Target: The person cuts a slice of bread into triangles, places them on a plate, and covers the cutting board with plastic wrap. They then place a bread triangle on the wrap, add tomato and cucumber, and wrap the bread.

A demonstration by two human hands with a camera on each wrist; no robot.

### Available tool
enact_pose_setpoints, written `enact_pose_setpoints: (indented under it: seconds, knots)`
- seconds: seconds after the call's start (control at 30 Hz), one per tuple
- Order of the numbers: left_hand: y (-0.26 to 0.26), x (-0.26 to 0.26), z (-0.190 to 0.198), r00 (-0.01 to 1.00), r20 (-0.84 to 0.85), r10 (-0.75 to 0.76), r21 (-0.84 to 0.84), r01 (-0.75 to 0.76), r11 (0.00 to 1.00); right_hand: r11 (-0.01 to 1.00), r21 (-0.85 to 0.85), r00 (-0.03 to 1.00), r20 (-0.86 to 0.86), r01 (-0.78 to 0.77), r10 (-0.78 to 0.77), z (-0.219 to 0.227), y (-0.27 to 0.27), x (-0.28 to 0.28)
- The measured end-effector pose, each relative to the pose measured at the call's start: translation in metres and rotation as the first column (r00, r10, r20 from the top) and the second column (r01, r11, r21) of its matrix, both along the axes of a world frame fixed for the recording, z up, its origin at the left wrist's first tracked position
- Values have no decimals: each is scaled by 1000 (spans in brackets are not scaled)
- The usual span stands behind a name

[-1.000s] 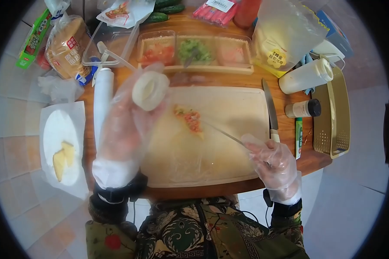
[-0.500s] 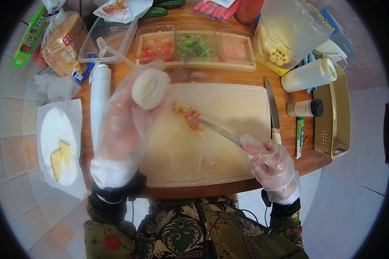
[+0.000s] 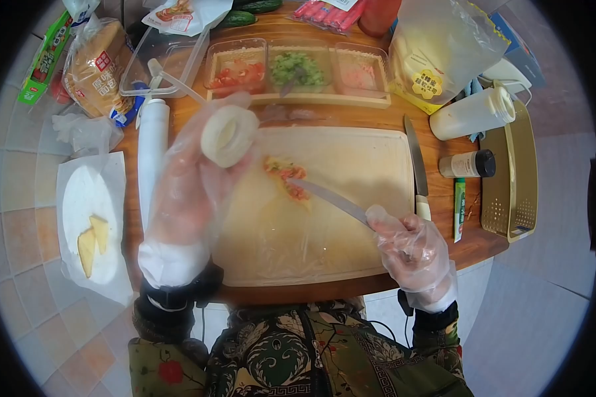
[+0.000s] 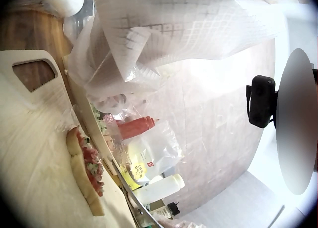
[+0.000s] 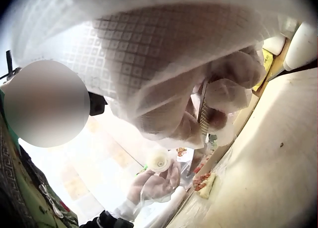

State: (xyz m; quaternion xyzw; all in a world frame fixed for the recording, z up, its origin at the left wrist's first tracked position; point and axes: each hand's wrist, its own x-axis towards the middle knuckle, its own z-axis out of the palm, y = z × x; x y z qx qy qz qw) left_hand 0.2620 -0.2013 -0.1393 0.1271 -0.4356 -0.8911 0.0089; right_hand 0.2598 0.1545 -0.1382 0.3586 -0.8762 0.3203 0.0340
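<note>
In the head view my gloved left hand [image 3: 192,178] holds a white round container [image 3: 230,135] above the cutting board's [image 3: 357,245] left side, its ringed round end facing up. My gloved right hand [image 3: 414,251], at the board's right, grips a silver knife [image 3: 338,202] pointing left. The blade tip overlaps the red and green chopped filling [image 3: 295,182] in this view. That filling lies along a pale piece of bread [image 4: 83,176], clearest in the left wrist view. A patterned metal handle [image 5: 203,116] shows between the right fingers in the right wrist view.
Three tubs stand behind the board, holding red pieces [image 3: 238,74], green pieces [image 3: 298,69] and pink pieces [image 3: 357,76]. A second knife [image 3: 416,165] lies along the board's right edge, near a white bottle [image 3: 470,118]. Cut bread triangles [image 3: 89,248] sit on white paper at left.
The knife blade, blurred and thin a second ago, has turned its flat side up, with its tip at the filling. The right hand shifted slightly left; the left hand stays nearly still.
</note>
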Motion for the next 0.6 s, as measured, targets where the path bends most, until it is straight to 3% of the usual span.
enact_pose_setpoints:
  seconds: [0.07,0.2,0.27,0.5,0.57,0.6]
  knots:
    - [2,-1,6,994,103,35,-11,-34,999,999,31,999,41,28,-29,-4,3,2]
    - [3,-1,5,995,90,36,2,-36,999,998,45,998,51,35,-37,-2,1,0]
    - [4,-2,5,999,18,48,79,-49,996,1000,25,997,72,9,-11,1,-2,-1]
    - [2,0,0,997,-78,11,120,-2,993,1000,-21,995,98,5,-3,-4,0,-1]
    - [4,0,5,999,0,48,81,-48,996,994,92,952,296,57,-82,10,-4,0]
    - [4,0,4,999,0,48,81,-48,996,994,92,952,296,58,-82,11,-5,1]
